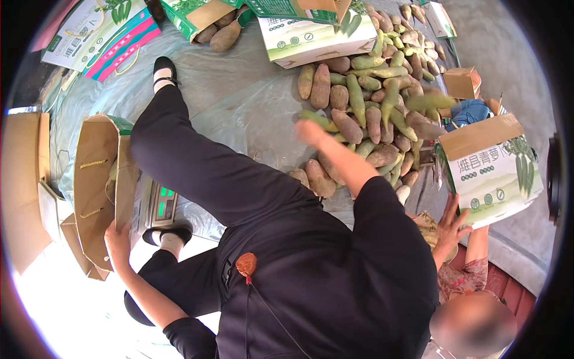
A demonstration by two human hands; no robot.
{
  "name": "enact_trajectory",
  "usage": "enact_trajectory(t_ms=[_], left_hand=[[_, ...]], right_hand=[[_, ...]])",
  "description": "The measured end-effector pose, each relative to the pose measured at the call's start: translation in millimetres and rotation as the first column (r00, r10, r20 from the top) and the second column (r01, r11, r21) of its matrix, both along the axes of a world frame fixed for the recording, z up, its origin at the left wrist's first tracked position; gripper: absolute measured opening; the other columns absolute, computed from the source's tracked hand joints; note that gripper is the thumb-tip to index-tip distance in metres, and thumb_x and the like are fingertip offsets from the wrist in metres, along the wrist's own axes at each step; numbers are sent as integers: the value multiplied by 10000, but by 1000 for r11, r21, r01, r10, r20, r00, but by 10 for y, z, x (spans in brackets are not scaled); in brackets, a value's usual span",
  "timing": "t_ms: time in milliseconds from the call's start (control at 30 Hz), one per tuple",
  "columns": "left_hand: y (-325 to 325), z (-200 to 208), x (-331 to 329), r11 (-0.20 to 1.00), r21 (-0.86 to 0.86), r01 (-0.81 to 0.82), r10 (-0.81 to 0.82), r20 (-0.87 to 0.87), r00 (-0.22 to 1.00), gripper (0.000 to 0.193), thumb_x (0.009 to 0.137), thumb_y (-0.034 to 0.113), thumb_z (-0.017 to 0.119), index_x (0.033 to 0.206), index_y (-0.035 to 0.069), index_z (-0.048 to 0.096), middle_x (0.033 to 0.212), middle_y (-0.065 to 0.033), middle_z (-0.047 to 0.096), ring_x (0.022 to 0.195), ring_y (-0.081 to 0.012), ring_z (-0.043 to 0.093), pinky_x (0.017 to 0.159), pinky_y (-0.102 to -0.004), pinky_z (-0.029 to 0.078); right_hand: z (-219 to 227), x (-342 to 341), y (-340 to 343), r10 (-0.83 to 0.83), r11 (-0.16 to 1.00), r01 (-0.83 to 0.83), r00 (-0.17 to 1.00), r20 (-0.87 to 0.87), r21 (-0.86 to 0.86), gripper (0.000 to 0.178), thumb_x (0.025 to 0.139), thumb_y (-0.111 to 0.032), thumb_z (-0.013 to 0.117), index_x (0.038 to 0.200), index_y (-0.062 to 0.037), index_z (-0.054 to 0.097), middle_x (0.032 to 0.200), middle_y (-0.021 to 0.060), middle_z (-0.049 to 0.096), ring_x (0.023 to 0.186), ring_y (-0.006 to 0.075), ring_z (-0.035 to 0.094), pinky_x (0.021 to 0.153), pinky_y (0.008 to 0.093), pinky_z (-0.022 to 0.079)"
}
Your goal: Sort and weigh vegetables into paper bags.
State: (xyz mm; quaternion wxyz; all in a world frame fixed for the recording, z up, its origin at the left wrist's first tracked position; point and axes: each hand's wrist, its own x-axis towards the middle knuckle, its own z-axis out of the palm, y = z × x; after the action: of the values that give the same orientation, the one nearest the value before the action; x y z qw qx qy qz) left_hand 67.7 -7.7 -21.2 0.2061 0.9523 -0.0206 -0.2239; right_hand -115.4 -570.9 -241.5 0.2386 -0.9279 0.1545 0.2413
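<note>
At the left, my left hand [118,240] grips the edge of an open brown cardboard box [92,179]. Part of a green root shows inside that box; the rest of its inside is hidden. A scale with a lit green display [162,203] is right beside the box. My right hand [310,133] is at the near left side of a heap of radishes [373,122], some green and some reddish brown. It is against a green radish [320,119]. Its fingers are blurred, so whether they are closed round the radish cannot be seen.
On the right, another person's hand [449,230] supports a white and green carton [493,170]. Beyond the heap stands a printed carton [320,39]. A green carton [194,18] with brown roots and a colourful printed carton [98,39] are at the far left. Plastic sheeting [221,102] covers the floor.
</note>
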Motion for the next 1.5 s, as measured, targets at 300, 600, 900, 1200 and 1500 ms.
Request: enact_trajectory(t_ms=[300,600,900,1200,1500], left_hand=[[102,15,-57,999,42,2,-3,20,1000,287,805,54,587,1076,-39,609,923,-242,651,863,-375,627,794,-403,463],[85,51,-102,998,41,-38,37,29,999,291,804,43,594,1086,-28,606,932,-240,651,865,-381,623,799,-391,464],[91,-24,-23,998,57,-25,22,43,999,259,809,42,591,1056,-33,609,904,-226,657,826,-371,625,776,-387,471],[-124,-2,27,994,108,-2,-6,66,998,273,773,80,597,1037,45,656,861,-228,637,849,-404,605,747,-425,466],[-5,96,-175,976,177,-125,120,37,992,297,765,106,662,1061,108,674,890,-201,652,879,-367,624,771,-419,486]], right_hand=[[58,-366,484,-124,989,98,952,-281,-107,271,757,-191,605,1008,-97,650,1049,148,637,1023,332,599,867,428,497],[586,-318,-656,-619,674,402,765,-178,-620,460,808,-274,649,1231,-173,500,1281,53,498,1224,252,468,927,475,460],[507,-418,-716,-717,654,460,629,-300,-600,769,667,-340,808,1313,-176,425,1359,81,445,1294,265,404,995,481,419],[-296,-962,-911,-881,459,887,448,-155,-50,741,554,-219,854,1164,73,551,1129,167,625,1031,305,604,856,388,498],[985,1080,309,-601,644,500,799,-21,579,648,639,-69,782,1221,32,515,1068,122,620,964,217,585,857,332,459]])
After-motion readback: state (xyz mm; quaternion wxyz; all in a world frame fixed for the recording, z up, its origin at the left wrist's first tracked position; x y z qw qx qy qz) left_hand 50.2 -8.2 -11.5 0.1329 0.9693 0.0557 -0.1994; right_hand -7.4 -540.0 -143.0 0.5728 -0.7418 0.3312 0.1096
